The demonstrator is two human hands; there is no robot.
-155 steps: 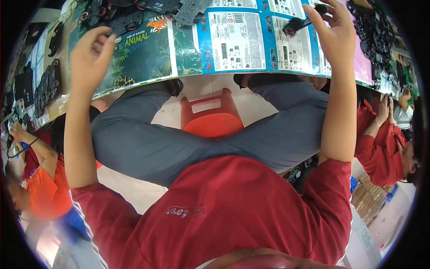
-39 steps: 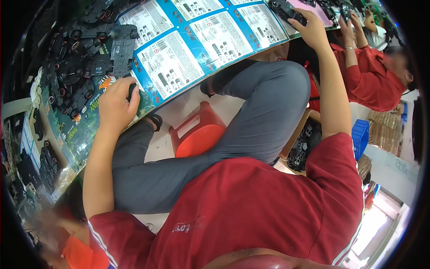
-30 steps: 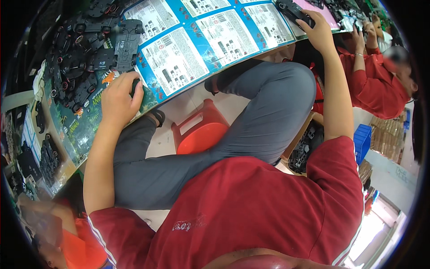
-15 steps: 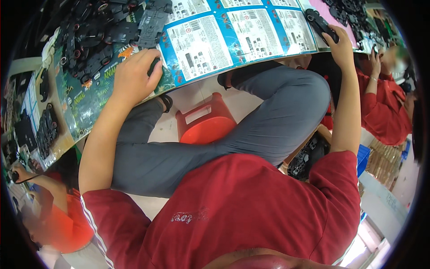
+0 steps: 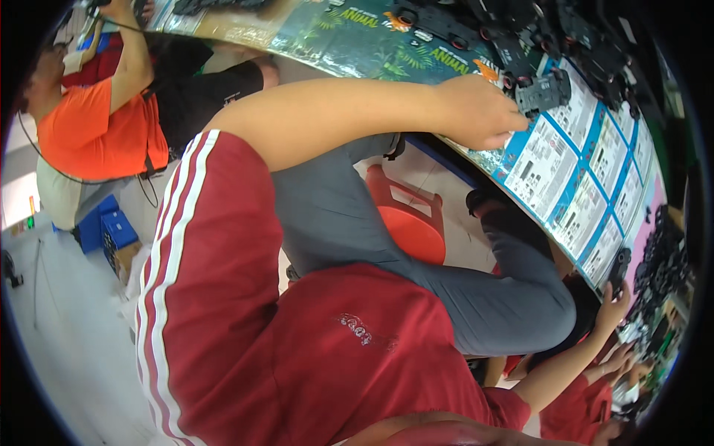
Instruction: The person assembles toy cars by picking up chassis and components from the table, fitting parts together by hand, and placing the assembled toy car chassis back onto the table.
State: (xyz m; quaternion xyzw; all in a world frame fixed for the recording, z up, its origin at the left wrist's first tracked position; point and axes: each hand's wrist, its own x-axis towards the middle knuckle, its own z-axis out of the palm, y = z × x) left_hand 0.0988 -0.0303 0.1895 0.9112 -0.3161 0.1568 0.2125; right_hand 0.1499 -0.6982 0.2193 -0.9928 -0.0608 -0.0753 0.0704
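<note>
At the table edge, my left hand (image 5: 480, 111) rests with bent, slightly parted fingers and no held thing visible. Its fingertips are beside a dark grey toy car chassis (image 5: 544, 93) at the near side of a heap of black toy car parts (image 5: 584, 37). Far to the right, my right hand (image 5: 613, 306) grips a black toy car (image 5: 619, 269) at the corner of the printed sheet. The undersides of both hands' fingers are partly hidden.
Blue-and-white printed sheets (image 5: 539, 160) cover the tabletop beside a green patterned sheet (image 5: 357, 41). More black parts (image 5: 662, 260) lie on pink at the right. Below stands a red stool (image 5: 413, 234). A person in orange (image 5: 100, 126) sits at the left.
The view has swung left, so the table now slants down to the right. My left hand has come beside the chassis; a dark thing seen by its thumb no longer shows. The right still holds the car.
</note>
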